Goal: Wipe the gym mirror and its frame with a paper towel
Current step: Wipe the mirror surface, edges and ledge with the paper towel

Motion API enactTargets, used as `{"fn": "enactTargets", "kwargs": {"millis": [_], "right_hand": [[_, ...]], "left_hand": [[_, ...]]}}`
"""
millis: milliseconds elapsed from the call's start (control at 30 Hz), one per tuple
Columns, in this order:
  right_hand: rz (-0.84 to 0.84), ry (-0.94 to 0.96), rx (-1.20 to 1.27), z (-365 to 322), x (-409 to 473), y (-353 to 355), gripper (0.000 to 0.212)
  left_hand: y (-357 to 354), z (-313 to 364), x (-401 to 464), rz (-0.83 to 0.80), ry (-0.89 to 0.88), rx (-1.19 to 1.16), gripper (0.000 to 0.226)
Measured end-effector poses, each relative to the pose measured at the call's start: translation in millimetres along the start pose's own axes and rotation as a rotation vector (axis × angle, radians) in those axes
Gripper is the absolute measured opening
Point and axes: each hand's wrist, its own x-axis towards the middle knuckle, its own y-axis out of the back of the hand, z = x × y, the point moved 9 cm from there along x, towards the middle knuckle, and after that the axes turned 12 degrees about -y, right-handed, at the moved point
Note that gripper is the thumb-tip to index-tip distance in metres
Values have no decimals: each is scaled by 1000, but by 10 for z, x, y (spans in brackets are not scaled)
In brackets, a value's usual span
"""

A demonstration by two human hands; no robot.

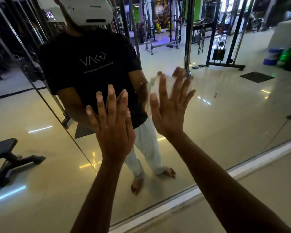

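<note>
A large wall mirror [225, 105] fills the view, and its pale bottom frame [183, 197] runs diagonally from the lower middle up to the right. My right hand [172, 111] lies flat with fingers spread, pressing a white paper towel [152, 91] against the glass; the towel looks blurred and shows above and to the left of the fingers. My left hand [113, 130] rests flat on the mirror just left of it, fingers apart, holding nothing. Both hands meet their own reflections in the glass.
A vertical seam [45, 101] between mirror panels slants down on the left. The glass reflects a person in a dark shirt, a black bench [8, 157], gym racks and a cable machine [222, 52]. Tiled floor [242, 195] lies beyond the frame at lower right.
</note>
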Motion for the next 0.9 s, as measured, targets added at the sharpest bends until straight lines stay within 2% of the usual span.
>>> {"fn": "enactTargets", "kwargs": {"millis": [67,100,200,267,300,367,433,533,600,633,700,767,900], "right_hand": [[35,-86,58,-203,173,59,66],[19,-32,51,-339,148,34,65],[-120,284,-75,-520,-179,-101,63],[-109,416,-174,-445,-107,-31,62],[-73,390,-185,-421,43,45,62],[5,200,-131,-399,326,185,62],[-3,112,-89,-453,264,139,62],[-143,359,-165,-517,-212,-96,62],[-137,475,-256,-435,-180,-43,62],[-106,449,-264,-420,-52,20,62],[-27,262,-197,-421,228,153,62],[-19,153,-120,-492,237,146,63],[-185,352,-161,-337,-441,-121,64]], "left_hand": [[10,1,-14,6,3,-7,57],[16,-3,-18,13,6,-14,57],[21,-21,-21,28,7,-29,57],[31,-16,-22,39,2,-36,57],[37,-14,-23,44,-2,-40,57],[51,-28,-30,50,-6,-42,57],[59,-43,-33,53,-9,-53,56],[64,-55,-33,57,-28,-56,57],[60,-61,-40,52,-36,-55,57],[58,-61,-47,50,-36,-56,58],[66,-63,-52,50,-32,-57,58],[69,-58,-48,47,-33,-59,57],[72,-52,-83,40,-22,-76,58]]}}
